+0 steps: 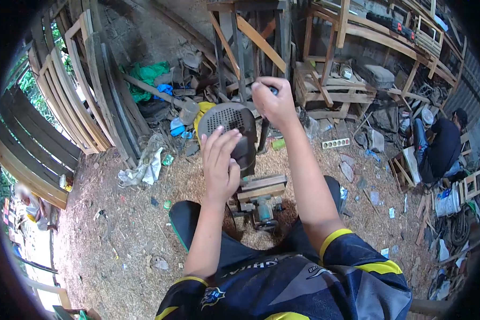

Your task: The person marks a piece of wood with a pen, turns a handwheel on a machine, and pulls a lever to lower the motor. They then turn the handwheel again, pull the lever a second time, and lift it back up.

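My left hand (220, 165) has its fingers stretched out and apart, overlapping the lower edge of a dark perforated plastic chair (226, 118). My right hand (274, 101) is raised in a fist to the right of the chair, wrapped round a tool whose dark handle end (273, 90) shows at the top of the grip; I cannot tell what kind of tool it is. Between my knees stands a small green bench vise (263, 212). Wooden pieces (262, 189) lie across it, just below my left hand's fingertips and to its right.
Wood shavings and scraps cover the floor (122, 224). Planks and frames (90, 80) lean at the left. A wooden stand (250, 32) is at the back, and a power strip (335, 143) lies on the floor. A person (444, 141) in dark clothes sits at the right; another (34, 208) is at far left.
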Motion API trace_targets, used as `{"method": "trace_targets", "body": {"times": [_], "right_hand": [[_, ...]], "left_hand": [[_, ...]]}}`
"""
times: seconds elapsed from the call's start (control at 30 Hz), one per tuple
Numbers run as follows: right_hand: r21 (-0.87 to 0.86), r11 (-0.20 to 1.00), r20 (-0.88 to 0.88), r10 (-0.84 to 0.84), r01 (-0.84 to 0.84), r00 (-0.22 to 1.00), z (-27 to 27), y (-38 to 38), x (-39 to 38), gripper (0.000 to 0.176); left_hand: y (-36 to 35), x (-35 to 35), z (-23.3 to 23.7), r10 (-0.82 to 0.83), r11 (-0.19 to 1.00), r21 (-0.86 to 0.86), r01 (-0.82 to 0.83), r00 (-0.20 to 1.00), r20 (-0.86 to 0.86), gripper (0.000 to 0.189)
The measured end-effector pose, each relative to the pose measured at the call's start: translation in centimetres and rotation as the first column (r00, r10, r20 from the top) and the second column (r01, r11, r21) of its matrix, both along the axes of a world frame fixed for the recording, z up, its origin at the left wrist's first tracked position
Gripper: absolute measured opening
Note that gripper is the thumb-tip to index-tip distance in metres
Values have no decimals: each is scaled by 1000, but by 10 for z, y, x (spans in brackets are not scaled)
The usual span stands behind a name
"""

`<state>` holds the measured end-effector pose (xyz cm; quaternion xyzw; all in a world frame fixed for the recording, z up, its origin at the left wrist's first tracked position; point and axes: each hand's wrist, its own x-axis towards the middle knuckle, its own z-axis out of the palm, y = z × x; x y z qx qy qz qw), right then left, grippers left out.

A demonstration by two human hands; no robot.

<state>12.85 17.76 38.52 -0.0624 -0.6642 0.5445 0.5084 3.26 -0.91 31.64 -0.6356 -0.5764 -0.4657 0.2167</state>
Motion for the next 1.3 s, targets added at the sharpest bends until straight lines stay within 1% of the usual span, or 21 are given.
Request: {"method": "trace_targets", "body": {"times": [0.03,0.07,0.13,0.17,0.2,0.27,0.37,0.47,0.5,0.6,0.67,0.7,0.77,0.8,0.83,0.87,0.93,0.97,1.07,1.2,1.3], "right_hand": [[11,998,33,-61,60,998,0,3,-3,27],[20,997,-22,-72,73,997,0,3,-10,27],[-71,994,10,-80,81,997,3,6,-15,26],[-45,993,-2,-109,109,994,0,7,-17,25],[-2,991,41,-131,132,990,6,-9,-4,25],[-16,992,42,-126,127,991,-5,-23,11,26],[13,993,-114,-114,116,987,-13,-31,9,30],[51,995,-31,-85,86,996,-8,-22,10,31],[32,998,14,-49,48,999,-5,-17,8,32],[-100,995,28,7,-4,1000,-3,-14,5,33],[-134,988,-10,-73,71,997,-4,-21,3,30],[-96,991,-25,-100,97,995,-7,-21,2,30],[-29,989,-88,-150,148,985,-13,-19,-2,31],[-57,987,-105,-158,153,982,-17,-19,-2,31],[-47,987,-112,-159,155,981,-24,-22,1,32],[-30,987,-123,-161,158,979,-27,-25,4,33],[-41,988,-136,-153,148,979,-28,-29,6,33],[-47,989,-143,-147,142,979,-28,-29,5,34],[-18,994,-139,-106,104,985,-29,-25,6,34],[-17,1000,-143,-1,-1,990,-34,-26,11,38],[5,1000,-158,25,-24,987,-53,-20,6,53]], "left_hand": [[1,0,-1,1,1000,-1,-1,1000,-5,53],[1,0,-1,7,1000,-2,-7,1000,-12,52],[2,-2,-2,21,1000,0,-21,1000,-13,54],[2,-3,-3,25,1000,1,-25,1000,-14,54],[2,-1,-5,24,1000,7,-24,1000,-16,54],[1,1,-6,33,999,-9,-33,999,-17,54],[3,2,-9,61,998,-3,-61,998,-22,53],[6,2,-9,74,997,2,-74,997,-30,53],[7,0,-9,72,997,9,-72,996,-44,53],[5,-1,-10,71,997,-2,-71,996,-61,53],[4,-2,-8,67,998,-19,-68,996,-63,53],[-1,-6,-7,52,994,-96,-61,994,-92,60],[-7,-5,-3,20,997,-80,-23,999,-46,66],[-10,-6,-6,2,997,-75,-3,1000,-21,69],[-13,-12,-12,2,996,-89,-6,999,-44,79],[-16,-16,-18,-6,997,-83,5,1000,-7,80],[-19,-25,-28,-21,998,-52,25,998,63,82],[-23,-28,-32,-6,997,-71,10,998,57,81],[-25,-33,-36,-49,996,-68,57,992,115,80],[-22,-41,-36,-39,997,-66,44,996,75,83],[-19,-41,-38,-20,998,-55,25,996,84,85]]}}
